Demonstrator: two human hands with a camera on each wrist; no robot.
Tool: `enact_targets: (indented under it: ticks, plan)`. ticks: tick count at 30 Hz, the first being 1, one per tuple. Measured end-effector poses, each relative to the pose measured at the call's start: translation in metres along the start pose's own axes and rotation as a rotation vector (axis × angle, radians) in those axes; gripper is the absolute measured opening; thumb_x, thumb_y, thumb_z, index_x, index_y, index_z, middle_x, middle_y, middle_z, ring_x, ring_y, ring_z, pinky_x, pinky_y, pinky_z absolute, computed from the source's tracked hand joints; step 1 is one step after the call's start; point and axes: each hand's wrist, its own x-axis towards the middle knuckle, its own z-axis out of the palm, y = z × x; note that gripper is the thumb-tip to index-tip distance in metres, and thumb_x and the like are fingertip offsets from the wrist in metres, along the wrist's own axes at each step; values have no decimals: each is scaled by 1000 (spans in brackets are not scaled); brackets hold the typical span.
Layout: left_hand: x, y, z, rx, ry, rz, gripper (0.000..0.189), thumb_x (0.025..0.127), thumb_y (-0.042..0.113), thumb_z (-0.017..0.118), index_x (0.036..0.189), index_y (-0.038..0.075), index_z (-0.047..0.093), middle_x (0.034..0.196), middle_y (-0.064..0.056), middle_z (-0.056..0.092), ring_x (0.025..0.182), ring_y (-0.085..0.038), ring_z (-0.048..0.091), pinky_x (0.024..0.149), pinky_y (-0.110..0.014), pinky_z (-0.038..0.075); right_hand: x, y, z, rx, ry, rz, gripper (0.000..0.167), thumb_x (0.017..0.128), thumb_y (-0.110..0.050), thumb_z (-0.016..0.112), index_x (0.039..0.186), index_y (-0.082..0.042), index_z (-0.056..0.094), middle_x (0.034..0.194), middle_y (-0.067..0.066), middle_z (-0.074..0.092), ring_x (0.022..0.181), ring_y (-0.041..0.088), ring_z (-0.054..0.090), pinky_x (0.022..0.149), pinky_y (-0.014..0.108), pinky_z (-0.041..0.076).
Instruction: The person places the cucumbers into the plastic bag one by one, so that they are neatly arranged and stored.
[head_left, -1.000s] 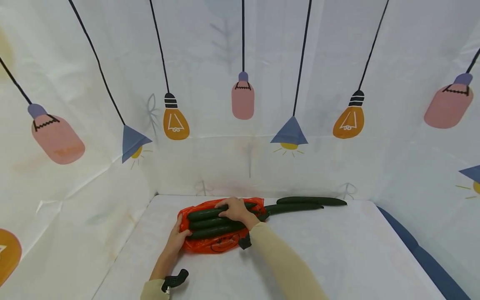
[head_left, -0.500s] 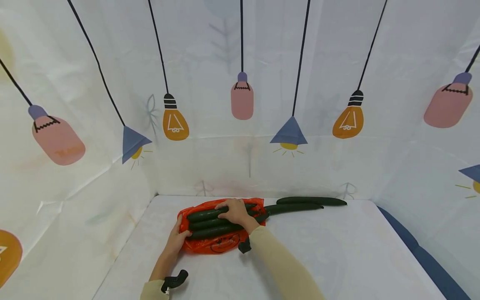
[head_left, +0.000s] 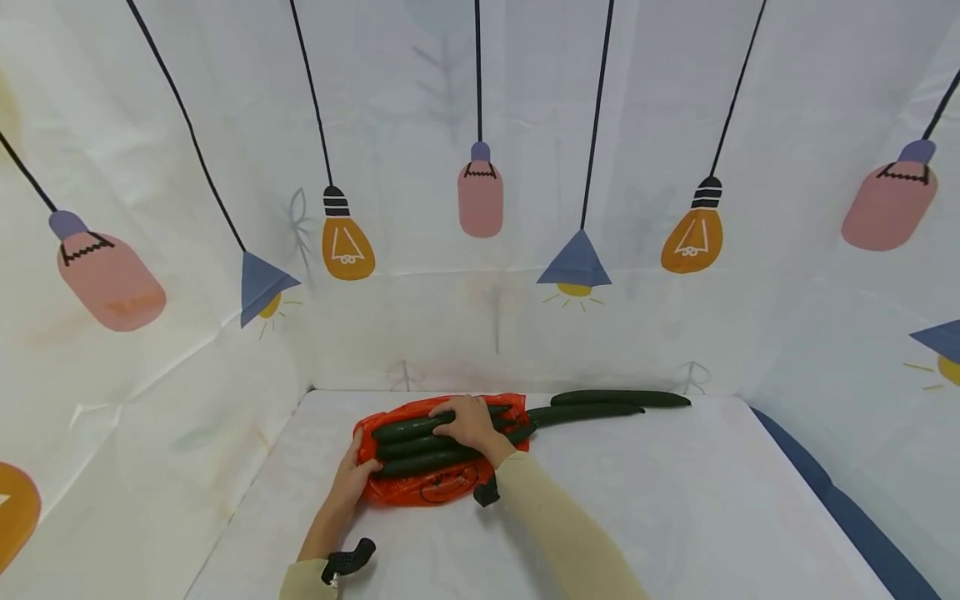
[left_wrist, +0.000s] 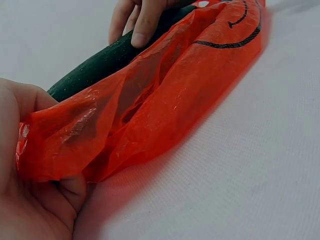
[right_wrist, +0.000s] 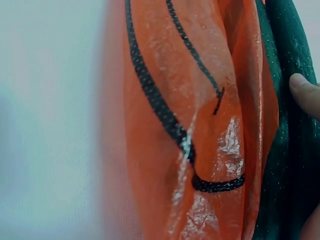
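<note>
Fingers and thumb of my right hand [head_left: 471, 422] close round the rear cucumber [head_left: 408, 428], the thumb pressing its near side. Those of my left hand [head_left: 351, 479] pinch the left edge of a red plastic bag [head_left: 397, 496], thumb above and fingers below. A middle cucumber [head_left: 408, 448] and a front cucumber [head_left: 427, 463] lie alongside the one I hold, with red film showing behind and in front of them; how deep in the bag they sit, I cannot tell. A black curved print [right_wrist: 160, 115] runs along the bag's near side. To the right, a long cucumber [head_left: 588, 413] reaches out from beside the bag, and a farther cucumber [head_left: 622, 399] lies just behind it. All this rests at the far end of my white table [head_left: 712, 500], before a pale wall sheet [head_left: 420, 325] printed with hanging lamps.
</note>
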Motion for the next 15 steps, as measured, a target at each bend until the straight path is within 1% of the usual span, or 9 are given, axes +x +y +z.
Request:
enact_targets:
  ticks: [3, 5, 8, 10, 13, 15]
  plan:
    - [1, 2, -2, 7, -11, 11, 87, 87, 2, 52, 156, 16, 0, 160, -19, 2, 144, -41, 3, 112, -62, 6, 2, -2, -2, 23, 24, -6, 25, 80, -36, 80, 103, -27, 77, 103, -13, 70, 101, 14, 61, 89, 44, 39]
    - [2, 4, -2, 4, -12, 16, 87, 87, 2, 51, 156, 16, 1, 160, -19, 3, 144, -40, 3, 112, -62, 5, 3, -3, -5, 56, 29, 5, 27, 80, -38, 79, 103, -25, 77, 104, -11, 70, 102, 15, 61, 92, 45, 39]
    - [3, 7, -2, -3, -15, 29, 86, 87, 3, 51, 156, 14, 1, 160, -19, 3, 144, -40, 3, 112, -62, 4, 7, -3, -14, 107, 36, 23, 29, 81, -39, 77, 104, -21, 76, 107, -7, 70, 105, 18, 61, 97, 48, 40]
    - [3, 8, -2, -4, -13, 17, 86, 87, 3, 52, 156, 14, 2, 161, -18, 4, 144, -39, 4, 113, -61, 5, 7, -2, -22, 137, 37, 30, 30, 83, -39, 76, 104, -18, 76, 107, -4, 70, 106, 20, 61, 99, 52, 39]
    - [2, 6, -2, 11, -17, 1, 87, 87, 3, 52, 156, 16, 0, 160, -19, 3, 144, -40, 4, 112, -62, 6, 6, 2, -33, 168, 32, 30, 28, 85, -36, 75, 103, -14, 76, 106, -2, 70, 105, 22, 61, 98, 51, 42]
    - [1, 3, -3, 17, -14, -8, 88, 87, 4, 52, 157, 17, 0, 160, -19, 4, 144, -41, 5, 112, -62, 8, 4, 6, -40, 183, 32, 30, 25, 87, -33, 73, 102, -13, 76, 104, -2, 70, 103, 21, 62, 95, 46, 46]
